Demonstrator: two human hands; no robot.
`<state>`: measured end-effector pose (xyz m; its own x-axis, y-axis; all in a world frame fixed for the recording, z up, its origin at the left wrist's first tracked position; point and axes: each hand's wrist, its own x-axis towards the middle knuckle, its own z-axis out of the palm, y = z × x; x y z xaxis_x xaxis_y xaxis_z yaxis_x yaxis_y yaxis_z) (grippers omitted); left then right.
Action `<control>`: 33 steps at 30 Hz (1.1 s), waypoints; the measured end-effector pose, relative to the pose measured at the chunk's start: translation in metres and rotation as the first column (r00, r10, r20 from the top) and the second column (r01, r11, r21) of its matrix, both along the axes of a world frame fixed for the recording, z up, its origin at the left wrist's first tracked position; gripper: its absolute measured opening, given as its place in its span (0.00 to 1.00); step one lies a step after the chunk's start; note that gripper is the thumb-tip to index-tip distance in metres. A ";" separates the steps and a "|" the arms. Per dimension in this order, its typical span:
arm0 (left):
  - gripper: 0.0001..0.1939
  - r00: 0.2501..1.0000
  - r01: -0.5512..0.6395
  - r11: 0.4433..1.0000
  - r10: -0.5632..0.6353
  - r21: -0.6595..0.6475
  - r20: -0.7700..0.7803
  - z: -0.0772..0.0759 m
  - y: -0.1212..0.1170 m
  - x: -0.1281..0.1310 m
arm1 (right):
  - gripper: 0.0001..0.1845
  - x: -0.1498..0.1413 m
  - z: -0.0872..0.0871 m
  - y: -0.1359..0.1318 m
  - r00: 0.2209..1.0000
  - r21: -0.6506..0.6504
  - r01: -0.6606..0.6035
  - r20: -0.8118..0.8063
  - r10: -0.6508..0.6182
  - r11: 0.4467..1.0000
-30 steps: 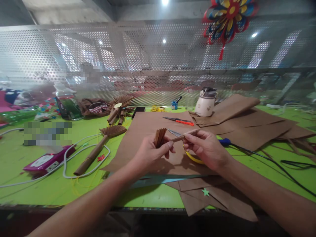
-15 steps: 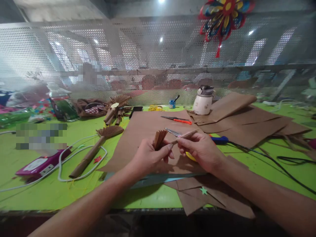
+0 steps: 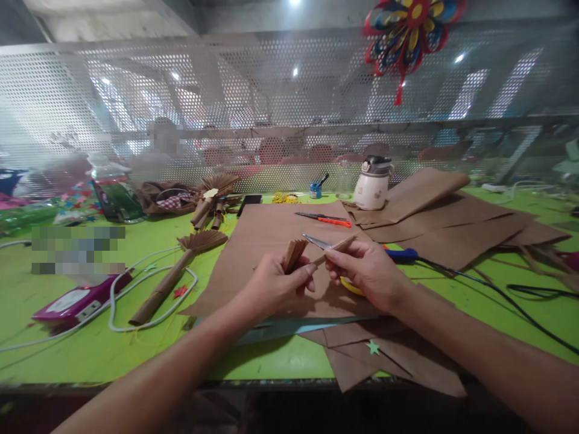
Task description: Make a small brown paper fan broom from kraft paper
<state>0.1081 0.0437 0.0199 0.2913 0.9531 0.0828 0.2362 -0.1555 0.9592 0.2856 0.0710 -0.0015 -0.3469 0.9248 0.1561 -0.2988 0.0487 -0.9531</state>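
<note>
Close together over a large brown paper sheet (image 3: 266, 226), both my hands are closed on a small piece of pleated brown paper (image 3: 295, 254). My left hand (image 3: 280, 278) grips its upright folds, with thumb and fingers pressed together. My right hand (image 3: 368, 271) pinches a flat folded part of brown paper (image 3: 341, 243) at the right. Metal scissor blades (image 3: 315, 242) show just left of the right hand, and a yellow handle (image 3: 351, 287) shows below it. My hand hides their middle, so I cannot tell whether they touch it. An orange-handled cutting tool (image 3: 335, 222) lies farther back.
A finished-looking paper fan on a rolled stem (image 3: 167, 283) lies left, near a purple power strip (image 3: 81, 301) and white cable. Brown sheets (image 3: 447, 223) and a blue-handled corded tool (image 3: 402, 256) are right. A white flask (image 3: 371, 184) stands behind. Paper scraps (image 3: 357, 361) overlie the front edge.
The pleats in my left hand have drawn closer together. The folded paper in my right hand has shifted slightly left; both hands keep their hold.
</note>
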 end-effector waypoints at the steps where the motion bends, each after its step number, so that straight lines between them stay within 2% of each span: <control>1: 0.11 1.000 0.005 1.000 -0.005 -0.004 -0.027 0.000 0.000 0.000 | 0.09 0.000 0.000 0.000 1.000 -0.004 -0.009 0.004 0.009 1.000; 6: 0.12 0.991 0.072 0.997 -0.071 0.006 -0.110 0.000 0.000 0.002 | 0.10 -0.001 0.001 -0.001 0.999 -0.016 -0.038 0.016 0.038 0.999; 15: 0.15 0.987 0.097 0.995 -0.098 -0.016 -0.129 -0.004 0.002 0.001 | 0.11 -0.002 -0.001 -0.005 0.999 -0.022 -0.050 0.017 0.050 0.999; 19: 0.11 0.986 0.140 0.990 -0.139 0.002 -0.093 -0.003 0.001 0.001 | 0.10 -0.002 -0.002 -0.004 0.999 0.000 -0.048 0.017 0.048 0.999; 27: 0.12 0.988 0.110 0.994 -0.108 0.008 -0.113 -0.001 -0.002 0.003 | 0.09 -0.002 0.000 -0.003 0.996 0.067 -0.071 0.060 0.067 0.995; 33: 0.13 0.988 0.060 0.997 -0.067 -0.054 -0.141 0.000 -0.002 0.002 | 0.10 -0.004 0.003 -0.006 0.985 0.158 -0.019 0.171 -0.008 0.987</control>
<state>0.1103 0.0419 0.0200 0.3566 0.9342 -0.0105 0.3626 -0.1281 0.9231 0.2815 0.0647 0.0012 -0.3861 0.8910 0.2388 -0.1331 0.2024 -0.9702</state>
